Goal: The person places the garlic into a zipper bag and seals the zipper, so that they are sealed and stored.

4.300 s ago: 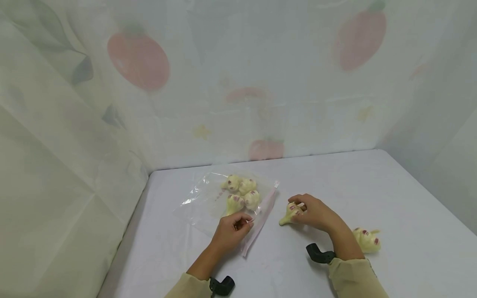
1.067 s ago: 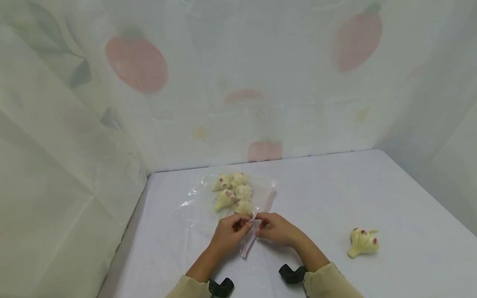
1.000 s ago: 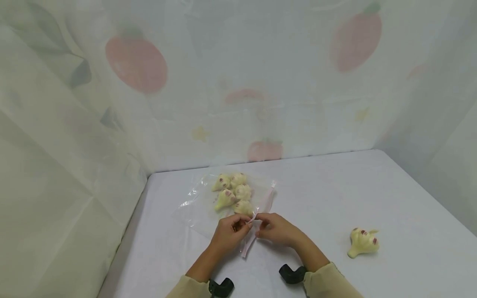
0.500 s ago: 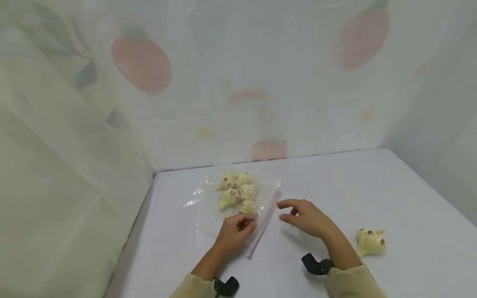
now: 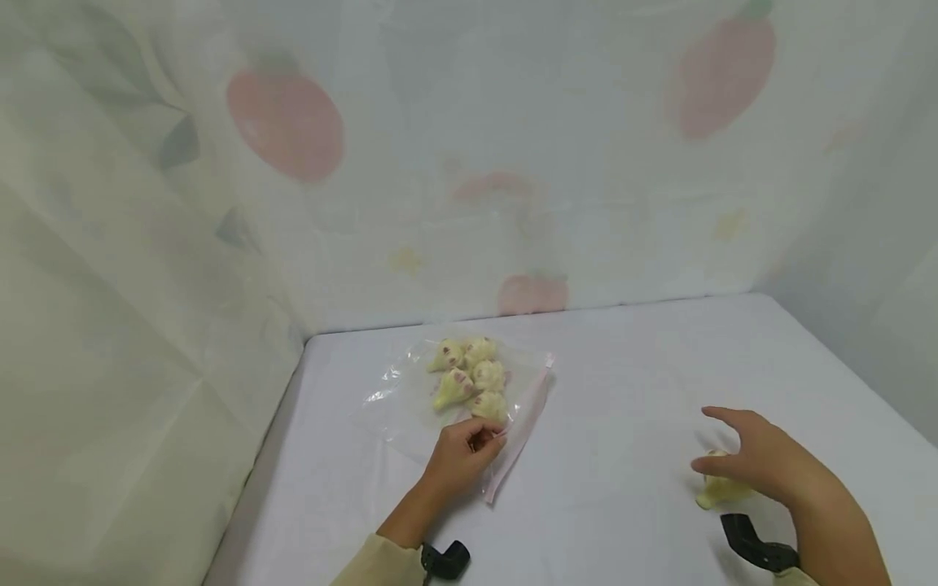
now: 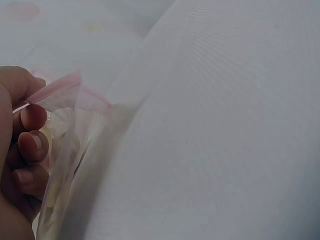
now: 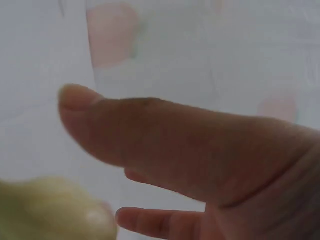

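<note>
A clear zip bag (image 5: 399, 399) with a pink closure strip lies on the table, several garlic bulbs (image 5: 487, 376) inside it. My left hand (image 5: 460, 456) pinches the bag's edge between thumb and fingers; the left wrist view shows the pink strip (image 6: 60, 86) held up and the mouth parted. At the right, my right hand (image 5: 769, 460) hovers over a single garlic bulb (image 5: 721, 491), thumb and fingers spread apart. Part of that bulb is hidden behind the hand. In the right wrist view the bulb (image 7: 55, 210) sits below the thumb, close to a fingertip.
The white-covered table (image 5: 601, 407) spreads between the two hands. Behind it hangs a pale curtain (image 5: 608, 163) with strawberry prints, and another cloth wall (image 5: 132, 366) stands at the left. Black wrist mounts (image 5: 445, 561) are strapped to both wrists.
A bulb from my right hand has gone into the bag. Afterwards that hand left the bag's mouth and moved right to the lone bulb. My left hand has kept its pinch on the bag.
</note>
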Demonstrator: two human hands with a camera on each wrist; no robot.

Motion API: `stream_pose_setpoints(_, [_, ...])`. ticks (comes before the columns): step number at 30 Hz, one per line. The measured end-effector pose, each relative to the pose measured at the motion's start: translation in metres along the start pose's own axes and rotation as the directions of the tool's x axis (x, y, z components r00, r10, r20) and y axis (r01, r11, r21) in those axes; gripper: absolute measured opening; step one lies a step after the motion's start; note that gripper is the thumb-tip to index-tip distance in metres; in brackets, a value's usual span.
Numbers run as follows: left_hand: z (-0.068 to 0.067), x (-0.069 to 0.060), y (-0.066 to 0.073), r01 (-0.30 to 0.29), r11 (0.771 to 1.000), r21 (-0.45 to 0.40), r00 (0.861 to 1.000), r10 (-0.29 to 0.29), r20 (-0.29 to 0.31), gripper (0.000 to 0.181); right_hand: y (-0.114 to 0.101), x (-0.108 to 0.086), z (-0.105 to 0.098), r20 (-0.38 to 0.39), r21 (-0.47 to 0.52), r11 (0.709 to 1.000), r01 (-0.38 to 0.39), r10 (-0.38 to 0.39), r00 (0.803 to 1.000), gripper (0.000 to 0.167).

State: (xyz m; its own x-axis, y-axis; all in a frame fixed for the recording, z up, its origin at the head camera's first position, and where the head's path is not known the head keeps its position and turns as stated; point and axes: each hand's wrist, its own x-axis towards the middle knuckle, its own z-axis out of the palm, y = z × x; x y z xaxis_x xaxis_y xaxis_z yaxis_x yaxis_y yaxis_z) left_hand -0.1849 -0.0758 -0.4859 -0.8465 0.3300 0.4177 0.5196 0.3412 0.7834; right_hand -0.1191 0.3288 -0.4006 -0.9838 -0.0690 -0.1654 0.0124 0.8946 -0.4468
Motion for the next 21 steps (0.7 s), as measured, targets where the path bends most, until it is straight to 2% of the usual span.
stream_pose_setpoints(4, [0.001,0.000,-0.002,-0.025,1.000,0.002,1.000,0.025,-0.013,0.008,0.018,0.000,0.011,0.064,0.029,0.998,-0.063,0.061,0.996,0.088])
stream_pose_setpoints(6, [0.002,0.000,-0.003,-0.033,0.999,0.002,0.999,0.033,-0.011,0.008,0.020,0.002,0.017,0.079,0.051,0.997,-0.058,0.054,0.995,0.079])
stream_pose_setpoints(8, [0.002,0.001,-0.003,-0.031,1.000,0.000,0.999,0.031,-0.009,0.008,0.016,0.006,0.023,0.063,0.081,0.997,-0.012,0.007,0.998,0.069])
stream_pose_setpoints(15, [0.001,0.001,-0.003,-0.022,1.000,0.011,1.000,0.023,-0.018,0.009,-0.023,0.031,0.049,-0.017,0.119,0.981,0.150,-0.149,0.989,0.041])
stream_pose_setpoints(21, [0.001,0.000,-0.002,-0.012,1.000,0.003,1.000,0.012,-0.015,0.008,-0.058,0.068,0.074,-0.039,0.222,0.957,0.186,-0.182,0.982,0.028])
